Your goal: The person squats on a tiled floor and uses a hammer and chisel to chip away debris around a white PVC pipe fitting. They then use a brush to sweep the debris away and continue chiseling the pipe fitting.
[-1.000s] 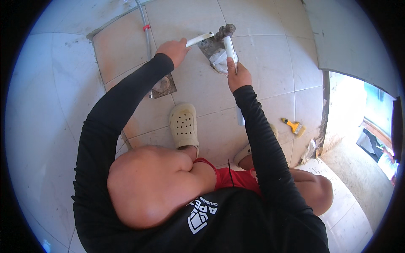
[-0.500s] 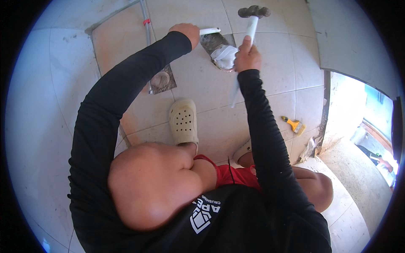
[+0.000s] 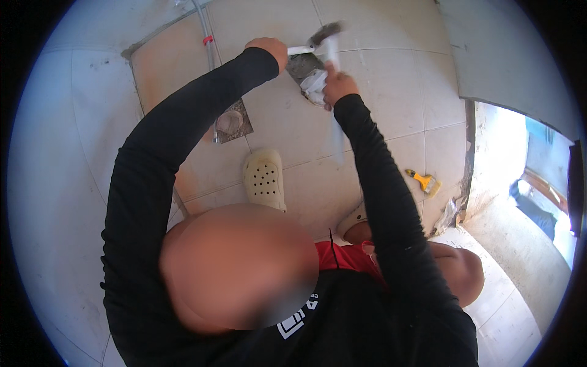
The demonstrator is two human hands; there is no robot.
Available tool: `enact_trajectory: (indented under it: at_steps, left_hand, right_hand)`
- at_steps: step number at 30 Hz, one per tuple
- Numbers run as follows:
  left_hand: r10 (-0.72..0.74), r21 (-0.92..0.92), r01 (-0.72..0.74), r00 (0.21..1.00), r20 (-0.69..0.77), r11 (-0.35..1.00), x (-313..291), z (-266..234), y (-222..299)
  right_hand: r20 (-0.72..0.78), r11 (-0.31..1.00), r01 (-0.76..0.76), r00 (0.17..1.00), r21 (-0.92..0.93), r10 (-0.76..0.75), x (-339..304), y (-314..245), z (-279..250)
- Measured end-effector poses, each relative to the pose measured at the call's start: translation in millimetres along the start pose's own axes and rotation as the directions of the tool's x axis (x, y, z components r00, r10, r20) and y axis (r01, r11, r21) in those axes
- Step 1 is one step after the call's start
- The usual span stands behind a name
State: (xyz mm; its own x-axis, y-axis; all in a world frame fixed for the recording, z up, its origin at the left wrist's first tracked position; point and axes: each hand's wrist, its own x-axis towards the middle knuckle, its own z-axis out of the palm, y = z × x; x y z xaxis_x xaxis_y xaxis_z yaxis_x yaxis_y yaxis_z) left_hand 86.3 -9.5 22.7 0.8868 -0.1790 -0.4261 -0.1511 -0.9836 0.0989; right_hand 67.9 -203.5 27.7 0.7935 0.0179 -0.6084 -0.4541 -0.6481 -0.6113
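In the head view, my right hand (image 3: 340,87) grips a hammer by its long white handle. The dark metal head of the hammer (image 3: 325,35) is smeared by motion and lies close to the end of a slim white tool (image 3: 299,49). My left hand (image 3: 269,50) is closed around that tool, and its working end is hidden, so I cannot tell its kind. Just below them, a square cut-out in the tiles (image 3: 304,63) shows rough grey material. White crumpled plastic or cloth (image 3: 313,84) is stuffed into an opening there, beside my right hand.
A grey hose (image 3: 210,55) with a red clip runs down past my left forearm. Near its end, a second cut-out holds a round pipe opening (image 3: 230,122). A yellow-handled paintbrush (image 3: 424,181) lies on the tiles at right. A beige clog (image 3: 265,180) is on my foot.
My right hand has swung the hammer left and slightly down, bringing its head near the white tool's end. My left hand has stayed almost in place.
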Motion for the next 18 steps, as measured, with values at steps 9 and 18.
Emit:
enact_trajectory:
  at_steps: [9, 18]
  left_hand:
    - [-0.027, 0.002, 0.027, 0.999, 0.031, 1.0, 0, 3, -2]
    - [-0.043, -0.029, 0.044, 0.999, 0.011, 0.999, -2, 0, 0]
  right_hand:
    - [-0.202, 0.937, 0.136, 0.977, 0.321, -0.073, 8, 5, -10]
    - [-0.222, 0.931, 0.123, 0.974, 0.343, -0.047, 3, 17, -5]
